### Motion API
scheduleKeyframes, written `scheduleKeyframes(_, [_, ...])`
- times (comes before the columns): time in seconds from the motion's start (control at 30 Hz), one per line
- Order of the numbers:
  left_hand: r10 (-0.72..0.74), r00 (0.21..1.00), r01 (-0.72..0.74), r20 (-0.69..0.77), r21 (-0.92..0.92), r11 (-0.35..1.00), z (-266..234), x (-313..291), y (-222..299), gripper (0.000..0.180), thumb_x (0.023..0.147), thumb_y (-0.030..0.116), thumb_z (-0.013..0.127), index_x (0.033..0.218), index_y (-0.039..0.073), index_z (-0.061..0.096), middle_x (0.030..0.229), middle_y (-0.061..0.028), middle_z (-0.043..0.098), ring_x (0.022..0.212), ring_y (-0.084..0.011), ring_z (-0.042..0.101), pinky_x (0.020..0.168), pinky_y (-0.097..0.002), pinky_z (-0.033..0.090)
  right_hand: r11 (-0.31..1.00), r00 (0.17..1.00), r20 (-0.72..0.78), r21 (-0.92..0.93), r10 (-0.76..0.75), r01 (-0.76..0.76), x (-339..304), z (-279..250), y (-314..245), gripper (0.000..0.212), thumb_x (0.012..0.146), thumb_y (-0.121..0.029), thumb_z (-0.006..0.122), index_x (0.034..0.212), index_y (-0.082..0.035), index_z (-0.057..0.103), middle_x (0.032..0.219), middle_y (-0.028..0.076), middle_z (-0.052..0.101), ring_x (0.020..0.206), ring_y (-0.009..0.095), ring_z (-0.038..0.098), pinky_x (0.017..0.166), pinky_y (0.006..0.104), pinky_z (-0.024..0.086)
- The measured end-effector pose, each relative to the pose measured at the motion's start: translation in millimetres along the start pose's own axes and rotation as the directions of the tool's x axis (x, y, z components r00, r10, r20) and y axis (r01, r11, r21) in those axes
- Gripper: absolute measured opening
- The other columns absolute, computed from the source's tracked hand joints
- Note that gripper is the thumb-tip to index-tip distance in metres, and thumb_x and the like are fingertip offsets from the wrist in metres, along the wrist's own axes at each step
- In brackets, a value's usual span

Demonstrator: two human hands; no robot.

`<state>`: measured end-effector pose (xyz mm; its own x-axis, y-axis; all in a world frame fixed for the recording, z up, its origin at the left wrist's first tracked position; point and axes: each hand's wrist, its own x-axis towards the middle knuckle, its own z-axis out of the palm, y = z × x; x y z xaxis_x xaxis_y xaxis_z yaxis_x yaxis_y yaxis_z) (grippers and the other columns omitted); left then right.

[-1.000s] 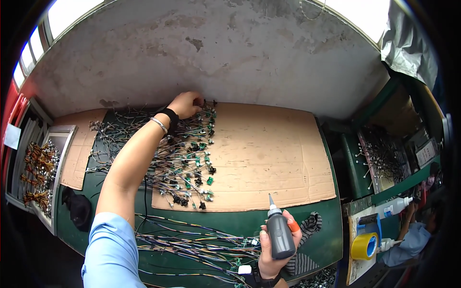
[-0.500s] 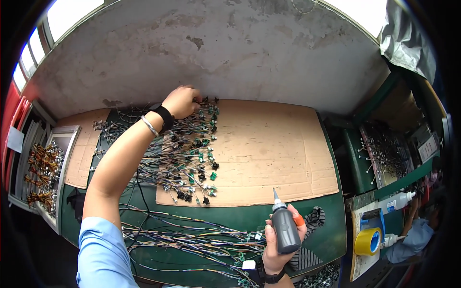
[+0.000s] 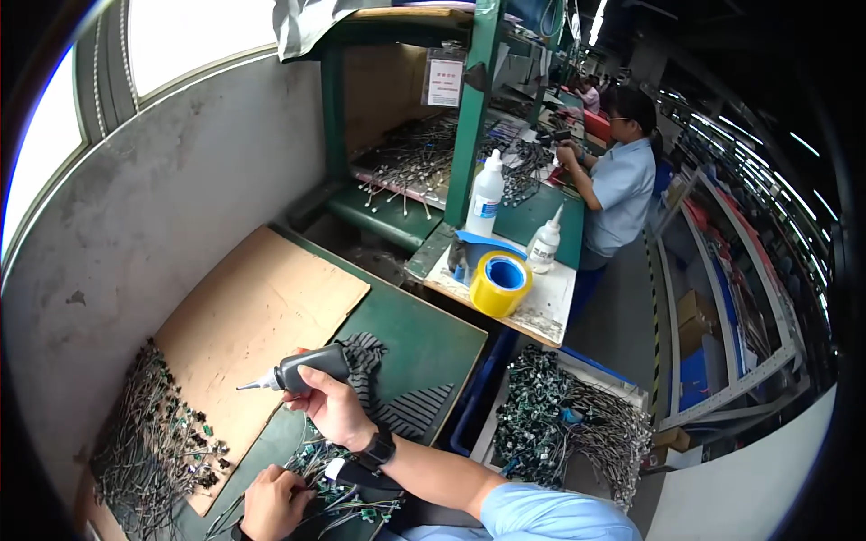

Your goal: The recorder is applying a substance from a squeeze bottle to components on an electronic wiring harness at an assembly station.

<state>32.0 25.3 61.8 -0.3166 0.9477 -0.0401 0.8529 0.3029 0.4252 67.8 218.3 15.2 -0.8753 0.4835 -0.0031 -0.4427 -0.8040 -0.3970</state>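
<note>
My right hand is wrapped round a dark grey squeeze bottle. The bottle lies almost level, its pale pointed nozzle aimed left over the cardboard sheet. Close to the bench's near edge my left hand rests over a bundle of thin wires with small green connectors. Its fingers are curled in, and what lies between them is hidden. A larger pile of wire leads, tipped with green and black connectors, spreads along the cardboard's left side.
A striped cloth lies on the green bench. Right of it, a side table carries a yellow tape roll and two white bottles. Below stands a bin of wired parts. Another person works at the farther bench.
The view has swung to the right. My left hand has left the far wire pile and come down to the near bundle. The bottle in my right hand has tipped from upright to nearly level.
</note>
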Motion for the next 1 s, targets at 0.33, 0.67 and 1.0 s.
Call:
scheduleKeyframes(0.33, [-0.427,0.888,0.256,-0.171,-0.586,0.769,15.2,-9.5,-30.9,0.016,0.078,0.016,0.068,0.083,0.001,0.064,0.066,-0.0102,0.062,0.059,-0.0188,0.06,0.054,-0.0282,0.045,0.993,0.998,-0.038,0.112,-0.041,0.045,12.8,-5.5,-9.1,0.033,0.085,-0.029,0.061,0.11,-0.007,0.056,0.082,0.007,0.063,0.068,0.018,0.062,0.062,0.0274,0.051])
scheduleKeyframes(0.67, [-0.401,0.912,0.195,-0.088,-0.766,0.613,26.4,6.9,-21.3,0.02,0.084,0.014,0.062,0.071,-0.002,0.063,0.072,-0.0093,0.065,0.059,-0.0145,0.059,0.056,-0.026,0.045,0.995,0.998,-0.06,0.091,-0.028,0.033,15.5,-8.9,-11.2,0.03,0.084,-0.032,0.062,0.096,-0.005,0.061,0.078,0.007,0.063,0.066,0.018,0.061,0.061,0.0273,0.052])
scheduleKeyframes(1.0, [-0.421,0.751,-0.147,-0.509,-0.749,0.646,18.1,-2.3,-25.4,0.018,0.094,0.018,0.047,0.087,0.003,0.056,0.09,-0.0104,0.064,0.071,-0.0191,0.062,0.063,-0.0294,0.048,0.994,0.999,-0.047,0.107,0.006,-0.001,20.0,-11.6,-9.6,0.028,0.084,-0.032,0.062,0.095,-0.006,0.061,0.077,0.007,0.063,0.066,0.017,0.061,0.06,0.0269,0.052])
